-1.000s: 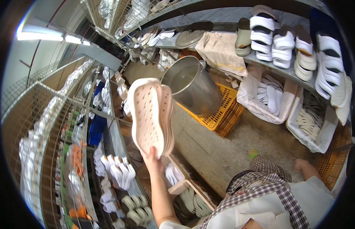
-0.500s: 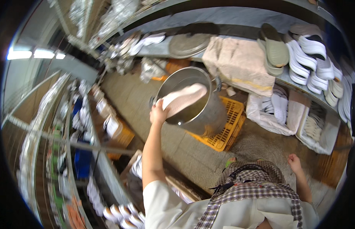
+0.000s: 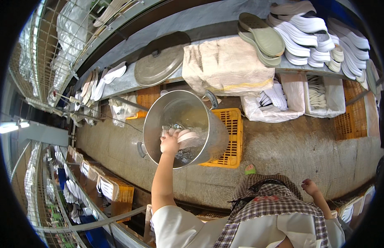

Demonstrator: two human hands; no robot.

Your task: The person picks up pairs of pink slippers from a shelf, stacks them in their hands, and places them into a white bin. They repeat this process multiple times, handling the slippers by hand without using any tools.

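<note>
My left hand grips one end of a pale pink shoe sole inside a large metal pot. The sole lies partly under the clear liquid, which ripples and bubbles around it. Its far end is blurred by the liquid. The pot stands on a yellow plastic crate on the floor, its two side handles showing. Away from the pot, my right hand hangs at my right side with its fingers curled in, and nothing shows in it.
Behind the pot runs a shelf holding a round metal lid, a beige cloth, green soles and stacked white soles. Lined boxes of soles stand below it. Wire racks line the left side.
My left hand has lowered the pink sole from the pot's mouth into the liquid. The view has turned, so the pot appears farther left. My right hand still hangs at my side.
</note>
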